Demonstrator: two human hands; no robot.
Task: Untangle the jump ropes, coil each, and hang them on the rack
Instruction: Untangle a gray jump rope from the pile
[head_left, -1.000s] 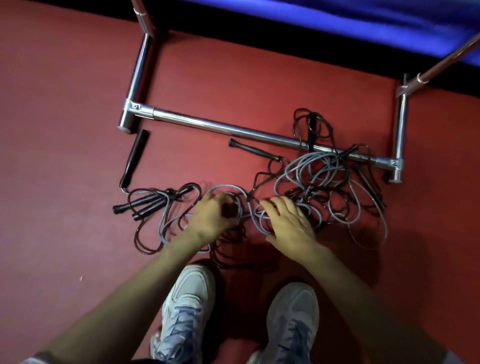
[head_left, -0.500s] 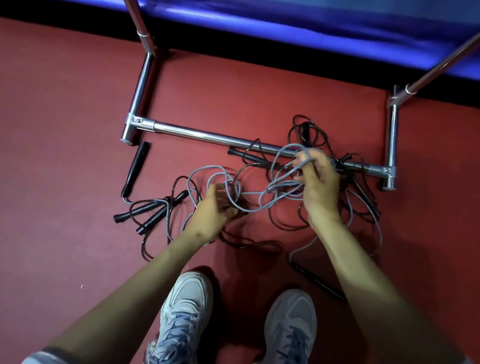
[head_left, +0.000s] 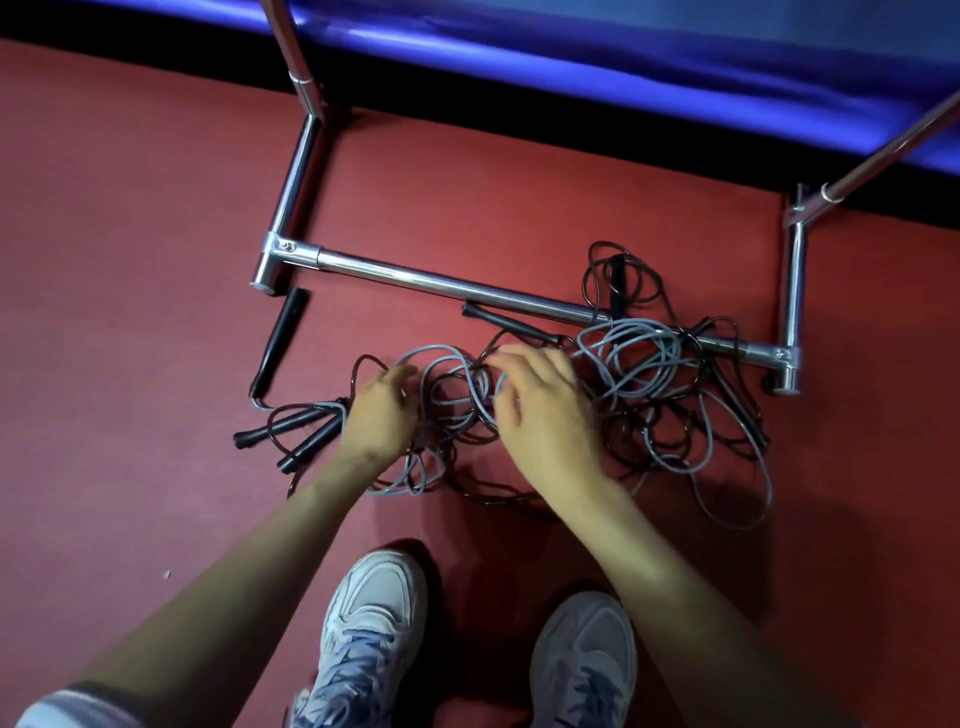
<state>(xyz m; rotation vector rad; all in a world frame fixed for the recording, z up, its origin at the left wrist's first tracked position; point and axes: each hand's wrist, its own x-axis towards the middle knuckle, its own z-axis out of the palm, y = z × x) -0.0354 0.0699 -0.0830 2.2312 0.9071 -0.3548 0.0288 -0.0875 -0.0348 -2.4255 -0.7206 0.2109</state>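
I have both hands low in the tangled jump ropes (head_left: 631, 364) to find a free strand. My left hand (head_left: 382, 415) curls around some cords. My right hand (head_left: 545, 415) is blurred, so I cannot tell its grip. The pile overlaps the rack's base bar (head_left: 452, 285); open floor (head_left: 130, 312) is on the left.

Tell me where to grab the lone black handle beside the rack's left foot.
Pinch the handle mid-shaft from above, fingers across its width. It lies flat on the floor, clear of the tangle, and its cord leaves the lower end.
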